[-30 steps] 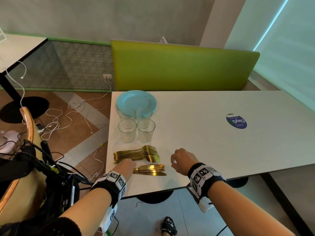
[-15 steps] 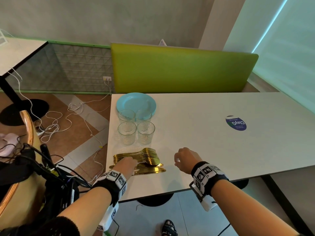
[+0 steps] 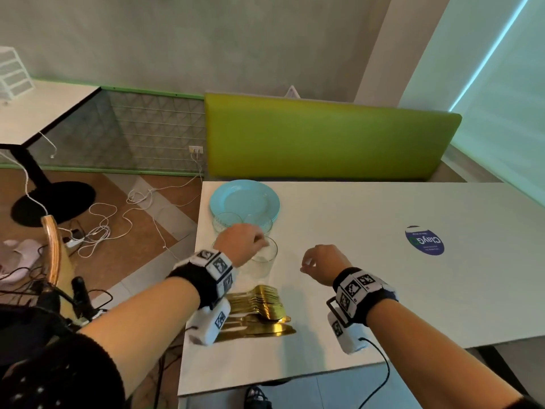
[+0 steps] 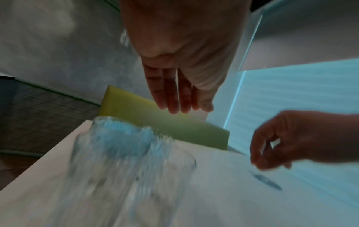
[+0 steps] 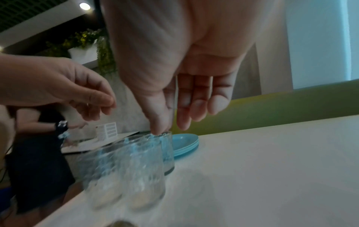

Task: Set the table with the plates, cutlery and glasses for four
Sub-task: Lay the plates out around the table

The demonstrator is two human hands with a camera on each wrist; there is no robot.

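Note:
A stack of light blue plates [image 3: 244,199] lies at the far left of the white table [image 3: 383,305]. Just in front stand several clear glasses [image 3: 264,256], blurred in the left wrist view [image 4: 126,161] and the right wrist view [image 5: 136,169]. Gold cutlery [image 3: 259,305] is piled near the front edge. My left hand [image 3: 258,240] hovers over the near glasses, fingers relaxed and holding nothing [image 4: 174,106]. My right hand [image 3: 309,262] hangs empty just right of the glasses, fingers pointing down [image 5: 170,127].
A green bench back [image 3: 324,137] runs along the table's far edge. A blue round sticker [image 3: 424,240] lies on the table's right part. A wooden chair [image 3: 53,252] and floor cables [image 3: 118,219] are to the left. Another person [image 5: 38,153] stands behind.
Both hands have left the cutlery at the front edge and moved forward. The left now hovers over the glasses, the right beside them.

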